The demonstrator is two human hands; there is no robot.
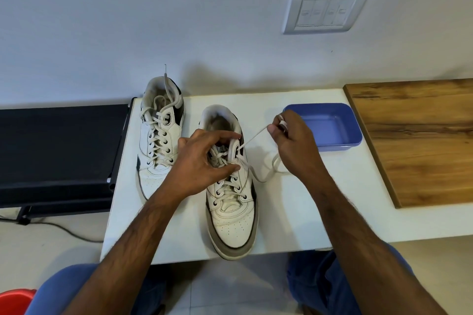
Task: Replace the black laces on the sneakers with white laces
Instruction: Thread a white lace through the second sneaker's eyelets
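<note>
The left hand point(202, 161) covered the upper eyelets of the near sneaker point(231, 197) — how the white lace point(252, 139) ran beneath it could not be told. The lace's tip was buried in the right hand point(291, 140). The red tub point(15, 300) and wooden board point(419, 135) were cut off by the frame's edges.

White table point(294, 212): flat top, set against the wall, front edge nearest the camera. Blue plastic tray point(340, 140): shallow, rectangular, rounded corners, stood on the table's far right part, just beside the wooden board. Wooden board point(419, 140): brown grain, lay at the right, its left edge over the table's right side. Switch plate point(326, 9): white, four rockers, was mounted on the pale wall point(153, 20) above the table. Black unit point(58, 151): low, flat-topped, stood left of the table, touching or nearly touching its edge. Dark cable point(64, 230): ran across the light floor below that unit. Red object point(15, 300): only a rim showed at the lower left corner; kind could not be told.
</note>
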